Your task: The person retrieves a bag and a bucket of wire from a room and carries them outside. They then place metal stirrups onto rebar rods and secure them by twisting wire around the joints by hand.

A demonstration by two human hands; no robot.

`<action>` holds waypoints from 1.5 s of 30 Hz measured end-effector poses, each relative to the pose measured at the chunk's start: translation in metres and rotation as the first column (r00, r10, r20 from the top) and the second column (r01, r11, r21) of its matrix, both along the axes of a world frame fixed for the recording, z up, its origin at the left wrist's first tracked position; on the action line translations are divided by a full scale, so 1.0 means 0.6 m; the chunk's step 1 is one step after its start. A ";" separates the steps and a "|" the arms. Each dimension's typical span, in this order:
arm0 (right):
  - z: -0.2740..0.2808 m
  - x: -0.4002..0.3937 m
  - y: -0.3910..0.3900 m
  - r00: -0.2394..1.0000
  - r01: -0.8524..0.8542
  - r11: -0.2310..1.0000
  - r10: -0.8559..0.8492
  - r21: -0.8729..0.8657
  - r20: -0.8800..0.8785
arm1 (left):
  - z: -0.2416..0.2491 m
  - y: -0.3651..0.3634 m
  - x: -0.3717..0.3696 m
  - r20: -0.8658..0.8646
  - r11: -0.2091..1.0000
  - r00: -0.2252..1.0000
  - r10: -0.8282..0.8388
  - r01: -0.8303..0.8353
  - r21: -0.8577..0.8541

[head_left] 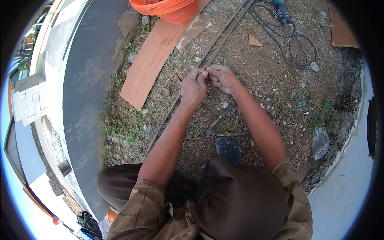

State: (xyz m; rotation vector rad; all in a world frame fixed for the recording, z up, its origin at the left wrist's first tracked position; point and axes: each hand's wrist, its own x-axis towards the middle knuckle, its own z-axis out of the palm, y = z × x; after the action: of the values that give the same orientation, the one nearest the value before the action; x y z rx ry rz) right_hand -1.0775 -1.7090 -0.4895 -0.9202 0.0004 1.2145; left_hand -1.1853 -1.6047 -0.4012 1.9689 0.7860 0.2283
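Two long thin metal rods (226, 37) run side by side from the top edge down to my hands. One of them continues behind my left forearm toward my left knee. My left hand (193, 86) is closed around a rod, thumb on top. Beside it, my right hand (222, 78) has its fingers bent and pinched at the rods, fingertips nearly touching my left thumb. Whether something small sits between the fingertips is hidden. Below the hands lies a hand tool (219, 120) with a yellowish mark on its handle, near a short bar (234, 134).
A plywood strip (148, 66) lies left of the rods, under orange buckets (176, 12). A corded power tool (282, 12) with coiled cable is at upper right. A grey wall (86, 92) borders the left. A clear plastic piece (320, 143) lies at right.
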 end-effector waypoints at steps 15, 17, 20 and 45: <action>0.030 0.013 0.003 0.971 -0.032 0.986 0.069 -0.162 0.229 | -0.046 0.022 -0.023 -0.040 0.974 0.979 -0.202 0.196 -0.117; 0.029 0.011 0.004 0.969 -0.027 0.986 0.066 -0.162 0.240 | -0.032 0.058 -0.012 -0.154 0.906 0.985 -0.077 0.005 -0.424; 0.044 0.015 0.010 0.959 -0.031 0.985 0.078 -0.172 0.272 | 0.010 0.076 0.018 -0.288 0.775 0.954 -0.078 -0.124 -0.620; 0.081 0.014 -0.003 0.734 0.021 0.899 0.284 -0.438 0.617 | -0.026 0.093 0.015 -0.161 0.474 0.950 -0.267 -0.016 -0.880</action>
State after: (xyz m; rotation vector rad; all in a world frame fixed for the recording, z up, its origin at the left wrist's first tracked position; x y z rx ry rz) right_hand -1.0688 -1.7107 -0.4411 -1.7415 -0.4104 0.9608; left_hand -1.1766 -1.5490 -0.4168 1.0291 0.7091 -0.5031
